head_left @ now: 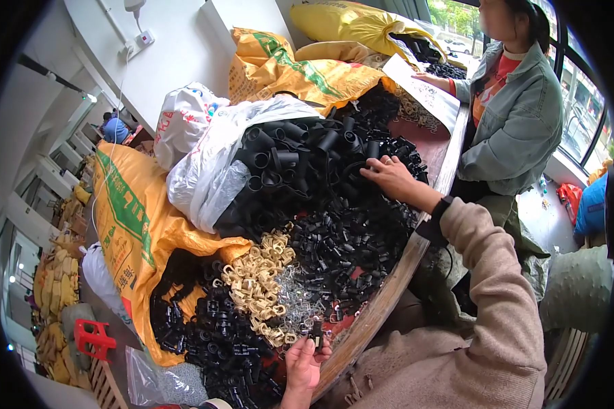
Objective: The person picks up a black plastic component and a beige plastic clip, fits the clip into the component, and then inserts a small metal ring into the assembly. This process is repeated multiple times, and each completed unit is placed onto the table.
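The left hand (305, 365) pinches a small black plastic fitting (316, 335) by the brown wooden-edged table (381, 310), while the loosely spread right hand (393, 177) is nearer the roughly upright, short black plastic tube (373, 149) just ahead of it.

Left fingers (308, 347) partly hide a small black part (316, 335).

Bright daylight from windows (581, 112), bowed edges
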`<control>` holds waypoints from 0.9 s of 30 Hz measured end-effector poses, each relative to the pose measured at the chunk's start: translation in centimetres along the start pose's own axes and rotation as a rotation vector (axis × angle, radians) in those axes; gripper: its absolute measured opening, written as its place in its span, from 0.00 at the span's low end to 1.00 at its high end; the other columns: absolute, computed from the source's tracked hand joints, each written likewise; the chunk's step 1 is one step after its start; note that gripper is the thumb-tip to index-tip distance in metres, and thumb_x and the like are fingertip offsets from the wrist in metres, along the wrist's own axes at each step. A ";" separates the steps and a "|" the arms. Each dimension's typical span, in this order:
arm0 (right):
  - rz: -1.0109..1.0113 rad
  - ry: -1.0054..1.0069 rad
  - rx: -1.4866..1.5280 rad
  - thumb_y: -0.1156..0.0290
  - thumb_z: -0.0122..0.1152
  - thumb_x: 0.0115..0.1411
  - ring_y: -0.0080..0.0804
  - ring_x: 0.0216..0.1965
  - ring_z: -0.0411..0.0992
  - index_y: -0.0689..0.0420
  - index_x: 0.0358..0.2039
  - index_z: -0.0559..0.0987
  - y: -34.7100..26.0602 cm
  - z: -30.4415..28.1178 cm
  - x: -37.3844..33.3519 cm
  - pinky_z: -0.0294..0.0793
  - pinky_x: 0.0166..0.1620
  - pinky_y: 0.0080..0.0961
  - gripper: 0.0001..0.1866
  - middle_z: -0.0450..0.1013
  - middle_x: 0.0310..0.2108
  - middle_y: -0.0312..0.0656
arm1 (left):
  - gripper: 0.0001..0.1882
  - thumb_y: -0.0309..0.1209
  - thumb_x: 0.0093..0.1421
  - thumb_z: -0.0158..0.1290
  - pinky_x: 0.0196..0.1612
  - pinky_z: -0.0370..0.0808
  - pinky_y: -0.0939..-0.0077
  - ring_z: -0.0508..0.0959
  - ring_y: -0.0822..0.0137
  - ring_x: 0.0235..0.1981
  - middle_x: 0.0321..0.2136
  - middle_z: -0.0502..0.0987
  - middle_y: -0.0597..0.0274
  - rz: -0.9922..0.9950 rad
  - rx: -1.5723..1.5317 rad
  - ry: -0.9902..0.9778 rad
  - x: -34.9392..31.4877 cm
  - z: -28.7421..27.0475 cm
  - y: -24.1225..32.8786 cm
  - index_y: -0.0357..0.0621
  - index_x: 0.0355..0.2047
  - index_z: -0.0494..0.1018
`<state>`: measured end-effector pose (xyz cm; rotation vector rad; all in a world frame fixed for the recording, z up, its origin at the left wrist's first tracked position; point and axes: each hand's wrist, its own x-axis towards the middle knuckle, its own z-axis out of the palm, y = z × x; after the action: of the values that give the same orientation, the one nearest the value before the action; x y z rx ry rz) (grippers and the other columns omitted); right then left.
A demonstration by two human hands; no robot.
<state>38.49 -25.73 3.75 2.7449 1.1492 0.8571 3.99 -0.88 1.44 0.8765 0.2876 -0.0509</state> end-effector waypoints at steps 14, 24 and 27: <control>-0.339 -0.086 0.707 0.62 0.61 0.39 0.40 0.38 0.62 0.56 0.33 0.69 -10.6 -5.9 0.9 0.59 0.41 0.33 0.21 0.63 0.32 0.41 | 0.15 0.25 0.55 0.45 0.28 0.69 0.84 0.72 0.71 0.28 0.34 0.71 0.55 0.075 -0.070 0.243 -0.8 0.9 1.9 0.36 0.43 0.63; -0.600 -0.506 1.327 0.65 0.62 0.43 0.44 0.30 0.67 0.62 0.39 0.69 -19.2 -10.0 -1.5 0.66 0.32 0.31 0.23 0.65 0.30 0.46 | 0.16 0.25 0.53 0.49 0.22 0.61 0.89 0.65 0.80 0.22 0.25 0.69 0.66 -0.022 0.062 0.095 -1.5 1.3 3.3 0.34 0.42 0.64; -0.586 -0.642 1.403 0.65 0.63 0.42 0.43 0.30 0.67 0.63 0.39 0.69 -20.1 -10.2 -2.1 0.66 0.33 0.30 0.24 0.66 0.30 0.47 | 0.15 0.27 0.53 0.50 0.21 0.63 0.89 0.65 0.82 0.20 0.24 0.69 0.68 0.055 0.411 0.081 -2.0 1.6 3.1 0.33 0.40 0.65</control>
<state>19.18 -14.27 6.43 2.4836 2.6986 -1.2605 2.89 -0.25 5.22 1.2961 0.3347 -0.0232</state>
